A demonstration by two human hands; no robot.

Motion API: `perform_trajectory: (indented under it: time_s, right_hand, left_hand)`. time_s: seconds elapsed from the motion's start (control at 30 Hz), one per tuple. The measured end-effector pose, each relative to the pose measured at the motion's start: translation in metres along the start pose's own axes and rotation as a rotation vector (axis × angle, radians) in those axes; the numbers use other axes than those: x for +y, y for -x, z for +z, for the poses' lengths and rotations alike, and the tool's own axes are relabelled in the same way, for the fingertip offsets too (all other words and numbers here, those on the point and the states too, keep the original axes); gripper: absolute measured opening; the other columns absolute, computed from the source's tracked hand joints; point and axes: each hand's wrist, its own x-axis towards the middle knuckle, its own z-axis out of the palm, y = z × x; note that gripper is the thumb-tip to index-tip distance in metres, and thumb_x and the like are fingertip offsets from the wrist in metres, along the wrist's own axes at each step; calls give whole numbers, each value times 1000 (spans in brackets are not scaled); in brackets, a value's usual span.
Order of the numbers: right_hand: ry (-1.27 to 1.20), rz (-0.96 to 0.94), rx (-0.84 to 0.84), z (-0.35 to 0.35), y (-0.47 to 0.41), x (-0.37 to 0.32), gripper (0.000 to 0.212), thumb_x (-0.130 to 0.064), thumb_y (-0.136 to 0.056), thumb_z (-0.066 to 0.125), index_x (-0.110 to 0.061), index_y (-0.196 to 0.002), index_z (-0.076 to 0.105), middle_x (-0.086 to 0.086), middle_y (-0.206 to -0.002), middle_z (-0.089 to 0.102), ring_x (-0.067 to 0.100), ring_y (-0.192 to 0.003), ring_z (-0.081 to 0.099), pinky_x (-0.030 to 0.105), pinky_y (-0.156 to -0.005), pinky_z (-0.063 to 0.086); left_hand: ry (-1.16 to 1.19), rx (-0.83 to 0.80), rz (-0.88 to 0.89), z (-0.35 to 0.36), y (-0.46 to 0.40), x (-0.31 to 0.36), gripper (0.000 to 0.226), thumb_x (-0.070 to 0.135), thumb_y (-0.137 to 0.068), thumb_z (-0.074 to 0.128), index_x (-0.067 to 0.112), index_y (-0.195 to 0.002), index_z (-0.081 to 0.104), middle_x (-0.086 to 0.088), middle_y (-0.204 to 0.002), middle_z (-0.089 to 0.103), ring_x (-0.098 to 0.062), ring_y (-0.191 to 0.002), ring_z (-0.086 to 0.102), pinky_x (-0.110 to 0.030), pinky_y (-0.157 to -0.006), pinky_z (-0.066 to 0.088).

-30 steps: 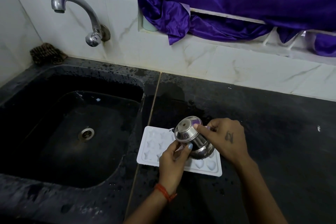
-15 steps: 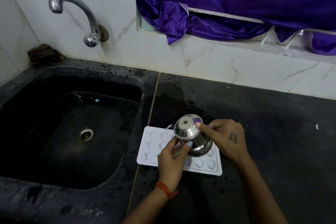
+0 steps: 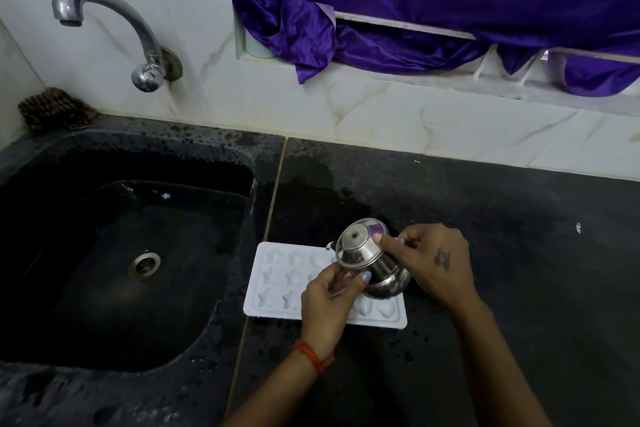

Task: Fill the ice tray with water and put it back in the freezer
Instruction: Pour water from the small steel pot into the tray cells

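Both your hands — left hand (image 3: 329, 291) and right hand (image 3: 427, 262) — hold the tipped steel pot (image 3: 369, 262) over the ice tray (image 3: 277, 279) — you are filling it. Next, pour slowly.

Head view, looking steeply down, close over countertop (image 3: 485, 218)

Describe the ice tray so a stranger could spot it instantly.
Start at the black sink; just right of it, on the wet black counter, lies the ice tray. It is flat, white, with star and heart hollows, partly hidden by two hands tilting a steel pot above it.
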Motion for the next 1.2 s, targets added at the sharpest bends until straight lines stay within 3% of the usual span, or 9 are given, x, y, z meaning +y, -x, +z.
perform_trajectory:
  time_s: [0.17, 0.3, 0.4, 0.5, 0.67, 0.87, 0.97, 1.2]
  right_hand:
    - [71, -22, 5, -2, -1, 0, 44, -46, -79, 67, -11, -52, 62, 3, -47, 58, 15, -47, 55, 23, -47, 35]
    - [112, -24, -8, -2, -3, 0, 46, -48, -80, 66, -8, -57, 65, 7, -51, 62, 19, -52, 58, 27, -51, 41]
    - [128, -35, 1, -2, -3, 0, 48, -48, -80, 65, -6, -57, 64, 8, -52, 62, 21, -52, 58, 26, -50, 38]
    - [116, -37, 8, -1, -3, 2, 48, -49, -80, 65, -6, -57, 64, 9, -52, 62, 22, -53, 59, 29, -52, 41]
    - [-29, 21, 31, -1, 0, 11, 42, -46, -77, 69, -18, -47, 60, -2, -43, 56, 11, -44, 54, 22, -47, 36]
    - [-180, 106, 45, -1, 6, 23, 38, -45, -75, 71, -20, -48, 62, -1, -46, 61, 5, -44, 54, 19, -47, 41]
    - [-200, 117, 55, -5, 8, 26, 39, -44, -75, 72, -16, -50, 64, 1, -46, 62, 5, -42, 54, 16, -45, 40]
    - [-27, 72, 78, -13, 11, 24, 38, -45, -76, 70, -18, -50, 63, -1, -46, 60, 12, -46, 57, 26, -47, 41]
  left_hand:
    - [47, -25, -24, 0, -3, -1, 26, 18, -78, 73, 19, -104, 70, 1, -98, 75, -14, -97, 69, -35, -90, 53]
    - [71, -49, -13, 2, -3, -2, 28, 24, -75, 73, 20, -102, 70, 1, -98, 75, -15, -98, 69, -29, -87, 53]
    - [77, -62, -2, 2, -2, -1, 39, 37, -67, 73, 20, -103, 71, 1, -98, 75, -14, -97, 69, -31, -89, 52]
    - [72, -50, -3, 2, -3, -3, 41, 37, -67, 74, 20, -104, 71, 1, -98, 75, -15, -97, 69, -35, -91, 52]
    - [20, 8, 16, 5, -2, -2, 48, 40, -65, 75, 19, -107, 70, 2, -98, 75, -12, -97, 69, -37, -93, 52]
    - [-54, 15, 56, 7, -3, -2, 31, 25, -75, 76, 28, -104, 69, 5, -97, 75, -8, -95, 68, -33, -85, 54]
    - [-44, -3, 50, 9, -4, -1, 33, 20, -75, 76, 21, -108, 70, 3, -99, 75, -8, -96, 68, -31, -88, 54]
    - [15, -117, 5, 13, -4, -5, 29, 15, -76, 75, 14, -104, 71, -1, -96, 75, -13, -95, 69, -30, -87, 53]
